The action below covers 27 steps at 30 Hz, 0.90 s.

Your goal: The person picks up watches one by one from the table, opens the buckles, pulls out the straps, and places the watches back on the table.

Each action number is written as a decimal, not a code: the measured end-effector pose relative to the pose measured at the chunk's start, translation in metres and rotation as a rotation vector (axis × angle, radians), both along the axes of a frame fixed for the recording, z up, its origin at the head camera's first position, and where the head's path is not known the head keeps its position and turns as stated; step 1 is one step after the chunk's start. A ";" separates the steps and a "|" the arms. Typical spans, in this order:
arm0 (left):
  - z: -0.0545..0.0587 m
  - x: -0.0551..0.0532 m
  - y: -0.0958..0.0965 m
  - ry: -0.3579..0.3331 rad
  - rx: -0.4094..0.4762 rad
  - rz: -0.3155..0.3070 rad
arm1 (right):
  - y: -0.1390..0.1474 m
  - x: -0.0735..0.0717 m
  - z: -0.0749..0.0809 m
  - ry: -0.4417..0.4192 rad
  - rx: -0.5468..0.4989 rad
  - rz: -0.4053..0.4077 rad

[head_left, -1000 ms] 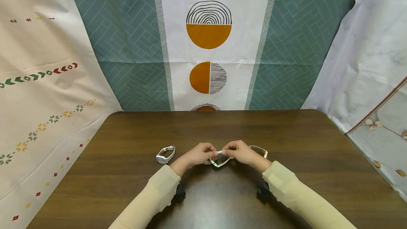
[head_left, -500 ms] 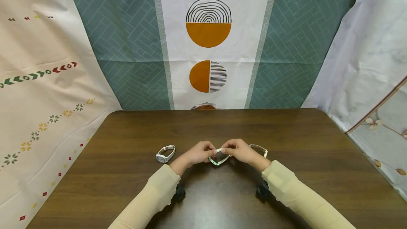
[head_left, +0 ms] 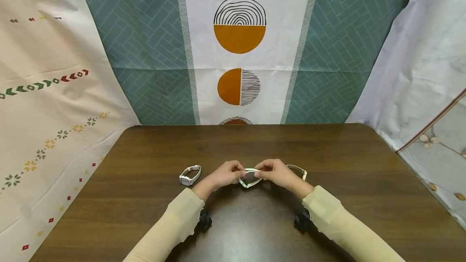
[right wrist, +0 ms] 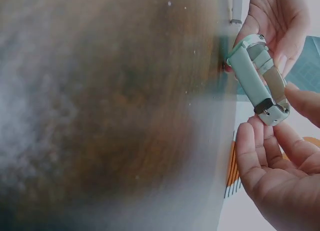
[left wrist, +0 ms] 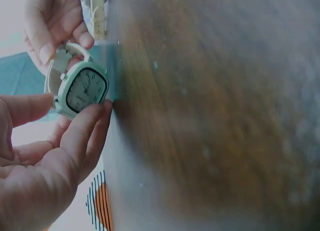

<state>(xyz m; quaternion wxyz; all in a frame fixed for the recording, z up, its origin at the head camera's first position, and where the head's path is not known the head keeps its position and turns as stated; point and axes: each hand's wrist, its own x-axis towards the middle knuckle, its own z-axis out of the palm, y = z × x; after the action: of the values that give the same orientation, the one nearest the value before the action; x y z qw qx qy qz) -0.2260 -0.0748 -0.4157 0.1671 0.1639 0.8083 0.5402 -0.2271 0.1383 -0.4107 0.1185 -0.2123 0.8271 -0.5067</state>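
Between my two hands is a mint-green wristwatch (left wrist: 87,91) with a rounded-square face, its strap closed into a loop. My left hand (head_left: 229,172) pinches it at the case, thumb on one side and fingers under the other, as the left wrist view shows. On the strap side, my right hand (head_left: 276,172) holds the band between thumb and fingers. The right wrist view shows the dark keeper and metal buckle parts on the strap (right wrist: 252,81) near those fingers. Both hands are over the middle of the table, and fingers hide part of the band.
A white watch (head_left: 185,181) lies on the brown wooden table (head_left: 233,142) left of my hands. Just beyond my right wrist lies a cream-strapped watch (head_left: 304,175), partly hidden. Patterned cloths (head_left: 156,92) hang behind and beside the table.
The green watch has turned slightly in my fingers, its loop looking flatter and its lower edge a little higher. Both hands stay almost in place, and the other two watches have not moved.
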 end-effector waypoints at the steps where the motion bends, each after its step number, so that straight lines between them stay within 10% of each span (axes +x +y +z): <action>1: 0.000 0.000 0.000 0.005 0.002 0.006 | 0.001 0.000 0.000 -0.004 -0.006 0.002; 16: -0.003 0.001 0.000 -0.065 0.076 0.028 | 0.000 0.002 -0.003 -0.158 -0.155 -0.114; 27: 0.002 0.000 -0.001 -0.012 0.039 0.039 | -0.005 0.000 -0.007 -0.096 -0.234 -0.186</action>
<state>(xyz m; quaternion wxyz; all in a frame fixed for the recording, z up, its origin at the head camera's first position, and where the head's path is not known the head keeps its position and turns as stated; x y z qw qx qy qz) -0.2264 -0.0762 -0.4141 0.1581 0.1483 0.7998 0.5598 -0.2267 0.1337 -0.4173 0.0849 -0.1229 0.7719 -0.6180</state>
